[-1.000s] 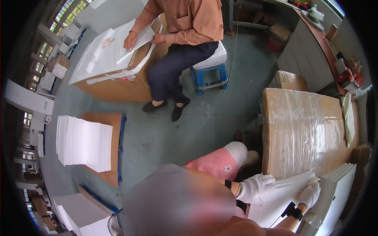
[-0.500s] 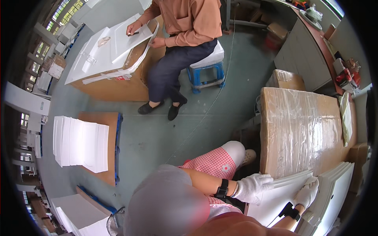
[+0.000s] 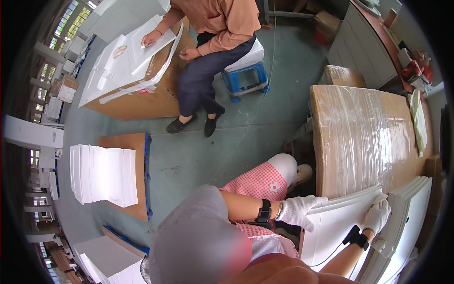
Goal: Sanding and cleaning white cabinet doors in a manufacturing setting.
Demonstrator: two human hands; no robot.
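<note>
A white panel (image 3: 338,227) leans upright on edge at the lower right, in front of a film-wrapped carton. It seems to be the nearest of several panels standing close together. My left hand (image 3: 301,212), in a white knit glove, grips its left upper corner, with the fingers along the top edge and the thumb on the near face. At the right upper corner, my right hand (image 3: 377,215), also gloved, is closed over the edge; its fingertips are partly hidden. More white panels (image 3: 405,222) stand stacked just right of that hand.
The film-wrapped carton (image 3: 362,139) rises behind the panels. A white stack (image 3: 104,175) sits on a board over a blue pallet at left. Beyond, a person (image 3: 215,23) sits on a blue stool (image 3: 246,80) beside a carton with white sheets (image 3: 113,61).
The view has shifted slightly, so the carton and panels appear higher. Both my hands keep their places on the panel. The seated person's hands have moved a little on the white sheets.
</note>
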